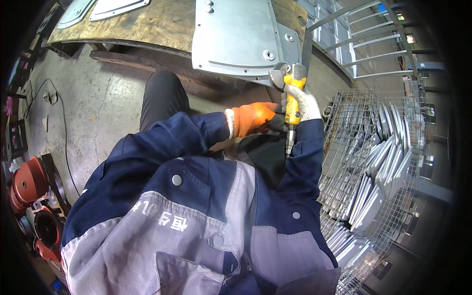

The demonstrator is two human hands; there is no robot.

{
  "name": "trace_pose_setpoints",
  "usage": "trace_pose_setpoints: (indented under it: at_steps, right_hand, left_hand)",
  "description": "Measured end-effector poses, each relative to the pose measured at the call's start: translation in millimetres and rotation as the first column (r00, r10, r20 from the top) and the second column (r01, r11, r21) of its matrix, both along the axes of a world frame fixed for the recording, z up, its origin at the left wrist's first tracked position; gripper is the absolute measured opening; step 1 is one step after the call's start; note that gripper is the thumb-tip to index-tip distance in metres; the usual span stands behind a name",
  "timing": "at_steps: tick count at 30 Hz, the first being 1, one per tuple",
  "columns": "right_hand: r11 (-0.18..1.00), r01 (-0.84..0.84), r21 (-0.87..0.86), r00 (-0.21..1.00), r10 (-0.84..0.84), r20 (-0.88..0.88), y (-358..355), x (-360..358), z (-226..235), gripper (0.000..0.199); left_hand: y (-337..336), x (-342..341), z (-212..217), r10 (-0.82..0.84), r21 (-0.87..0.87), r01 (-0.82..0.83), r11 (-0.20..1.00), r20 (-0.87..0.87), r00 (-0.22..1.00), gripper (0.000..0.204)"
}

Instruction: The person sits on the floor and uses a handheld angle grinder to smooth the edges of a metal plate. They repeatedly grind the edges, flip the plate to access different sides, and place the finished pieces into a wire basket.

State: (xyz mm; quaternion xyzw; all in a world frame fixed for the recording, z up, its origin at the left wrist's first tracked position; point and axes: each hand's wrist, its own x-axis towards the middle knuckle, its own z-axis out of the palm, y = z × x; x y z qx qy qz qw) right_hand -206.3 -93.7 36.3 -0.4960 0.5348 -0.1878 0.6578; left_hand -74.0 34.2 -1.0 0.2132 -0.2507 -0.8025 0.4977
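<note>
A yellow and grey angle grinder (293, 105) is upright in my right hand (308, 104), which wears a white glove. The fingers wrap round its body, with the disc head at the top and a metal hose fitting at its lower end. Close beside it on the left is my left hand (253, 119), in an orange glove with dark fingertips. Its fingers are curled near the grinder's body, and what they hold, if anything, is hidden. Just beyond the grinder's disc lies a light grey metal panel (236, 42) with rounded corners and small edge holes.
The panel rests on a wooden-topped table (162, 27), with more grey panels (118, 7) at its far left. A wire mesh basket (339, 142) at right holds many stacked metal plates (391, 142). Reddish round parts (30, 179) stand at left near a black cable (66, 142) on the floor.
</note>
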Motion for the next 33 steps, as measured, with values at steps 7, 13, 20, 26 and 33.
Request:
trace_pose_setpoints:
  at_steps: [7,13,20,26,33]
  right_hand:
    - [0.999,-0.012,-0.034,0.999,0.013,0.037,40.2,1.8,19.4,0.033]
    - [0.929,-0.365,-0.067,0.929,0.368,0.036,99.6,56.5,8.4,0.03]
    - [0.675,-0.648,-0.353,0.755,0.508,-0.414,118.6,115.5,-15.9,0.046]
    - [0.785,-0.574,-0.234,0.812,0.509,-0.286,119.7,114.7,-24.4,0.038]
    - [0.917,-0.369,-0.152,0.928,0.373,-0.002,116.3,79.8,-25.2,0.034]
  left_hand:
    - [30.5,0.9,5.6,0.053,-0.14,-0.061,0.988,-0.057,0.997,0.028]
    - [113.4,26.6,9.5,0.263,-0.071,-0.265,0.962,-0.038,0.964,0.041]
    - [133.7,51.6,-7.7,0.406,0.243,-0.397,0.885,0.016,0.914,0.043]
    - [138.5,56.4,-3.0,0.341,0.42,-0.311,0.853,0.004,0.94,0.029]
    - [122.9,42.9,-0.7,0.231,0.341,-0.226,0.913,0.024,0.973,0.028]
